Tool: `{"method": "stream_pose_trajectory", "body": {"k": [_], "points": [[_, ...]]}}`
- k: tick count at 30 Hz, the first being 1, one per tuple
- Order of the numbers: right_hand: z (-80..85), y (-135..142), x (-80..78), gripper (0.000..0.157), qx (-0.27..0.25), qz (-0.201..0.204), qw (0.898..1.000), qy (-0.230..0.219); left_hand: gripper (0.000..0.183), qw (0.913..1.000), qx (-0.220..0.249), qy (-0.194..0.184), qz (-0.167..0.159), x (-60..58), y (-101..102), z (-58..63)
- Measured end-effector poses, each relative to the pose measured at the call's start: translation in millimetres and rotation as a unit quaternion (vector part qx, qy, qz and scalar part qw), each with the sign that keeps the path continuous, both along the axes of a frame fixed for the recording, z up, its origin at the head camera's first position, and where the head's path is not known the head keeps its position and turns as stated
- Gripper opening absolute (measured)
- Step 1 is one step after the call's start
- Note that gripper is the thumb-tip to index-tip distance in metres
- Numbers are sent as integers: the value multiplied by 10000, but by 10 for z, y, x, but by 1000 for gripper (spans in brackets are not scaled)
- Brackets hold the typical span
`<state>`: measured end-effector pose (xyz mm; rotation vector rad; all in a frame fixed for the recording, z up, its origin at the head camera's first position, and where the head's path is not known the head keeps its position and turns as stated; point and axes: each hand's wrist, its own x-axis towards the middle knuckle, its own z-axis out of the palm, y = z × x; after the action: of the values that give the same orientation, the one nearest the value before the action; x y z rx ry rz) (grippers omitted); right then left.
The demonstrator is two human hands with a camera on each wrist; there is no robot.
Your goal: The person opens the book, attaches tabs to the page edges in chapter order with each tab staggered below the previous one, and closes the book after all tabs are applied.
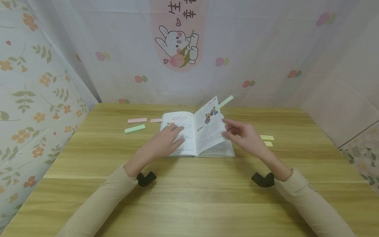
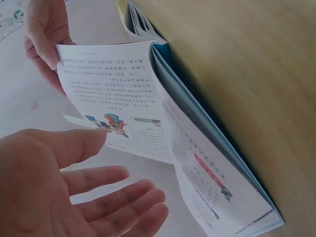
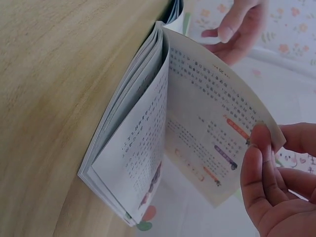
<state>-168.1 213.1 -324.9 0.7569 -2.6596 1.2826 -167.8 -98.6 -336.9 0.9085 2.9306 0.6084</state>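
Observation:
An open book (image 1: 179, 115) with printed text and small coloured pictures lies on the wooden table. My right hand (image 1: 244, 135) pinches the outer edge of a raised page (image 1: 208, 123) between thumb and fingers, so the page stands up at a slant from the spine. A pale green paper strip (image 1: 226, 102) sticks out from that page's upper edge. Over the left page is my left hand (image 1: 165, 140), its fingers spread and relaxed. The left wrist view shows this hand (image 2: 84, 192) with nothing in its grasp. The right wrist view shows the page's back (image 3: 207, 108), bowed toward the fingers.
Left of the book lie a pink strip (image 1: 137, 120) and a green strip (image 1: 134, 128). Another pink strip (image 1: 156, 120) meets the book's left edge. Two yellow strips (image 1: 267, 137) lie beyond the right hand. A printed curtain (image 1: 237, 42) hangs behind the table (image 1: 189, 204).

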Motion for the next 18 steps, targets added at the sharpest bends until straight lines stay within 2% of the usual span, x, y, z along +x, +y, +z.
{"method": "stream_pose_trajectory", "body": {"k": [18], "points": [[33, -115, -41, 49, -300, 343, 9989, -87, 55, 9996, 203, -142, 134, -66, 211, 122]]}}
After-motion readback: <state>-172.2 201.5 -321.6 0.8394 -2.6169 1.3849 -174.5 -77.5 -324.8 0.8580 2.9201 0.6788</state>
